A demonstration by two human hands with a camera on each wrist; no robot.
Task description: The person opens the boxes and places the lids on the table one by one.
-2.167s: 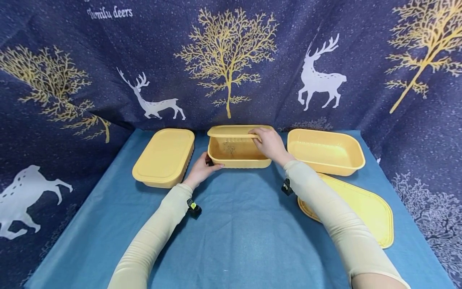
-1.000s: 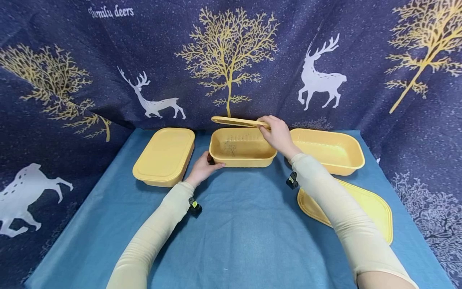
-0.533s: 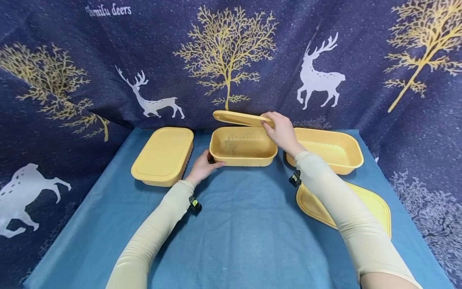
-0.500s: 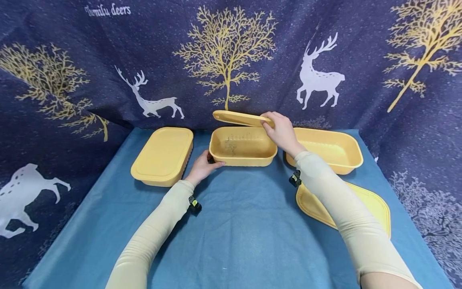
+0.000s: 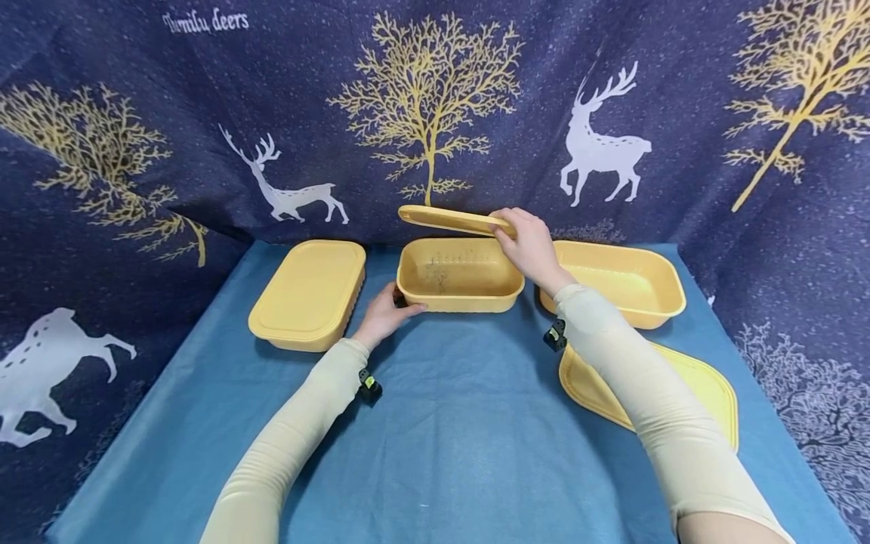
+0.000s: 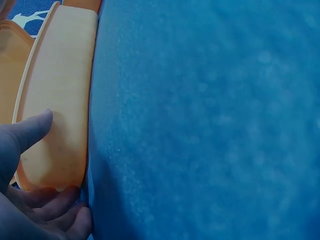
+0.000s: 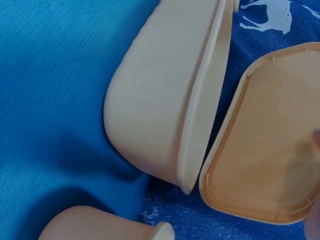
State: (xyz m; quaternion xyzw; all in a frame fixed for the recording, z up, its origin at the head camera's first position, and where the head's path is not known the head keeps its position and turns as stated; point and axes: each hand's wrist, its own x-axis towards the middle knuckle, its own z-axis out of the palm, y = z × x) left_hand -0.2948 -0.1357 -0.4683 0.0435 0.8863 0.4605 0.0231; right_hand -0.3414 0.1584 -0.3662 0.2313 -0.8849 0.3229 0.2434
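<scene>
In the head view, a yellow plastic food container (image 5: 462, 304) stands uncovered at the back middle, dark marks on its inside wall. My left hand (image 5: 383, 316) grips its near left corner; the left wrist view has the thumb (image 6: 37, 129) against the long wall and the fingers curled at the end. My right hand (image 5: 529, 245) pinches the right end of a matching lid (image 5: 448, 219), holding it tilted above the container's back rim. In the right wrist view the lid's ridged underside (image 7: 265, 135) faces the camera, beside the container's wall (image 7: 150, 90).
A lidded yellow container (image 5: 309, 291) stands at the left. Another uncovered one (image 5: 621, 283) is at the back right, behind a loose lid (image 5: 693, 385) lying partly under the right sleeve. Blue cloth (image 5: 435, 423) covers the table; a deer-print curtain (image 5: 476, 91) hangs behind.
My right hand has raised the lid from the container's back rim, up and slightly right. The container has shifted a little right, with my left hand still on its corner. Little moves in the last half second.
</scene>
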